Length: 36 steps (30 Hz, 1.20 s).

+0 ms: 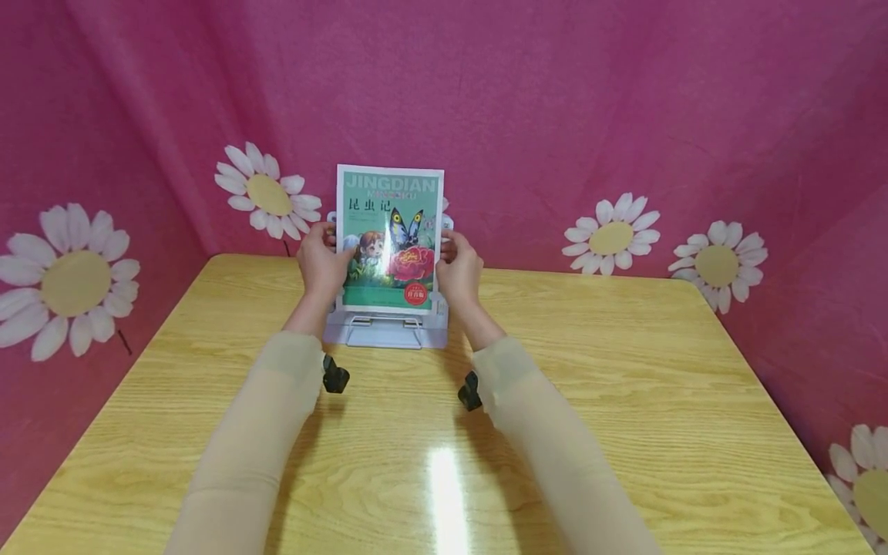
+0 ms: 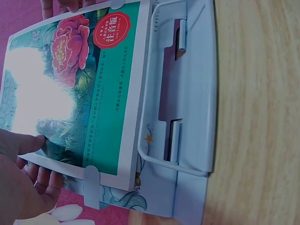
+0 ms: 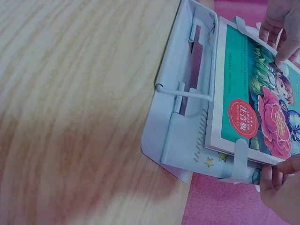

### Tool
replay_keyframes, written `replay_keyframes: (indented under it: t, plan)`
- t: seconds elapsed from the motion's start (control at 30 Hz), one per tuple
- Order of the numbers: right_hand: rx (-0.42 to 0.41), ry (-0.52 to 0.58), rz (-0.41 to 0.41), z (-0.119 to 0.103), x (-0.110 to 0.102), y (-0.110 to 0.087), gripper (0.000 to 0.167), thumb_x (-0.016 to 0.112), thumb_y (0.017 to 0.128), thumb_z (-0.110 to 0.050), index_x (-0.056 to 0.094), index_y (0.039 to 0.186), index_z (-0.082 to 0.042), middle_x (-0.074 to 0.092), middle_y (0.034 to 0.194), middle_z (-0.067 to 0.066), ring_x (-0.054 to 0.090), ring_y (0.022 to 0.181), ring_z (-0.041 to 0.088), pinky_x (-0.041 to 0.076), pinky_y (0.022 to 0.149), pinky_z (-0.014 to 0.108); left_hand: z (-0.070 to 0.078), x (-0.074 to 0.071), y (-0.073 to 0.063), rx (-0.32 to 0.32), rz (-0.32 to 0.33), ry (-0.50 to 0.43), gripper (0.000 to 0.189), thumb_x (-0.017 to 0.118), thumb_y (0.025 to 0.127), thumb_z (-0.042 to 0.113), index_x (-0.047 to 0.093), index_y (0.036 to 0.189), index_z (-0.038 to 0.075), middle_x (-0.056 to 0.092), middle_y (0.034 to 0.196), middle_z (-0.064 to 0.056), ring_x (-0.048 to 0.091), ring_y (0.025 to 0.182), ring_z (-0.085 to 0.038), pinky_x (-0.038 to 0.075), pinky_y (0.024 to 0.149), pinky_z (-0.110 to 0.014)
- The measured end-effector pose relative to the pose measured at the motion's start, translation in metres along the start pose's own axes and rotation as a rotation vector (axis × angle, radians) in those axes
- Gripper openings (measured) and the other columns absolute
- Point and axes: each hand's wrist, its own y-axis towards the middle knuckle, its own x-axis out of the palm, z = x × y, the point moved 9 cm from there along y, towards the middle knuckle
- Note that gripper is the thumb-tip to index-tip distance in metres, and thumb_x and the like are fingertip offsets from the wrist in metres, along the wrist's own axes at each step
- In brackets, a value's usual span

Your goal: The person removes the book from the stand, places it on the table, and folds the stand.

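A book (image 1: 375, 270) with a green cover, a butterfly and a red flower leans upright on a pale metal book stand (image 1: 433, 337). Small clips (image 2: 92, 185) of the stand lap over the cover near its lower corners. My left hand (image 1: 323, 266) grips the book's left edge, its thumb on the cover and its fingers bent behind. At the opposite edge my right hand (image 1: 459, 271) pinches the book, thumb at the front rim and fingers going behind. How far those fingers also touch the stand's back plate is hidden. A wire support (image 3: 187, 93) folds across the stand's base.
The stand rests near the back edge of a wood-grain table (image 1: 597, 401). Behind and beside it hangs a pink curtain (image 1: 513, 116) printed with white daisies. Dark wrist-camera mounts (image 1: 336, 375) stick out from both sleeves.
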Motion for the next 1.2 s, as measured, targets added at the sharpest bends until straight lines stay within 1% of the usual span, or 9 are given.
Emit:
replay_keyframes:
  t: [0.23,0.43,0.53,0.63,0.8,0.93,1.07,1.2]
  plan:
    - [-0.035,-0.001,0.017,-0.006,-0.005,0.010,0.041,0.057,0.083,0.009,0.062,0.119,-0.008,0.067,0.096,0.011,0.062,0.087,0.020,0.052,0.079,0.029,0.010,-0.001,0.005,0.034,0.028,-0.001,0.047,0.070,0.084,0.007,0.053,0.128,0.007,0.056,0.102,-0.011,0.054,0.095,-0.024,0.045,0.086,-0.037]
    - [-0.022,0.023,-0.001,-0.010,-0.006,0.015,0.041,0.057,0.084,0.008,0.061,0.121,-0.009,0.065,0.097,0.010,0.060,0.089,0.019,0.051,0.081,0.027,0.015,-0.003,0.009,0.068,0.046,-0.009,0.046,0.070,0.083,0.005,0.054,0.126,0.006,0.054,0.098,-0.011,0.053,0.092,-0.023,0.044,0.084,-0.036]
    - [-0.037,0.010,0.001,-0.013,-0.007,0.018,0.041,0.057,0.084,0.009,0.062,0.120,-0.008,0.066,0.098,0.010,0.061,0.090,0.020,0.051,0.081,0.028,0.018,-0.004,0.011,0.082,0.045,-0.008,0.046,0.070,0.083,0.006,0.054,0.126,0.006,0.053,0.100,-0.012,0.052,0.092,-0.023,0.044,0.084,-0.035]
    - [-0.056,0.002,0.020,-0.017,-0.011,0.021,0.039,0.058,0.083,0.009,0.062,0.119,-0.007,0.067,0.098,0.011,0.061,0.090,0.022,0.051,0.082,0.029,0.024,-0.003,0.014,0.107,0.039,-0.007,0.045,0.069,0.084,0.008,0.053,0.126,0.005,0.053,0.102,-0.012,0.051,0.093,-0.023,0.044,0.084,-0.035]
    - [-0.045,0.013,0.025,-0.021,-0.017,0.026,0.039,0.058,0.085,0.007,0.061,0.121,-0.007,0.066,0.100,0.011,0.060,0.092,0.021,0.050,0.084,0.029,0.033,-0.001,0.017,0.127,0.039,-0.024,0.044,0.067,0.086,0.008,0.052,0.127,0.006,0.053,0.106,-0.013,0.051,0.096,-0.023,0.045,0.085,-0.033]
    - [-0.046,0.037,0.019,-0.026,-0.020,0.029,0.040,0.057,0.086,0.006,0.059,0.123,-0.007,0.066,0.104,0.011,0.060,0.095,0.021,0.051,0.084,0.027,0.040,-0.004,0.017,0.127,0.066,-0.025,0.044,0.067,0.086,0.010,0.052,0.128,0.009,0.053,0.109,-0.011,0.050,0.098,-0.021,0.044,0.087,-0.031]
    - [-0.054,0.071,0.033,-0.030,-0.025,0.030,0.041,0.057,0.085,0.008,0.059,0.123,-0.007,0.066,0.106,0.011,0.061,0.095,0.021,0.051,0.084,0.026,0.049,-0.008,0.015,0.156,0.106,-0.041,0.044,0.069,0.085,0.009,0.053,0.127,0.009,0.054,0.108,-0.011,0.051,0.097,-0.021,0.043,0.087,-0.030]
    - [-0.041,0.104,0.041,-0.029,-0.032,0.031,0.040,0.058,0.085,0.007,0.060,0.120,-0.010,0.066,0.106,0.010,0.062,0.094,0.020,0.051,0.084,0.024,0.058,-0.011,0.010,0.191,0.131,-0.068,0.043,0.069,0.084,0.007,0.055,0.125,0.008,0.056,0.109,-0.012,0.052,0.097,-0.020,0.044,0.087,-0.029]
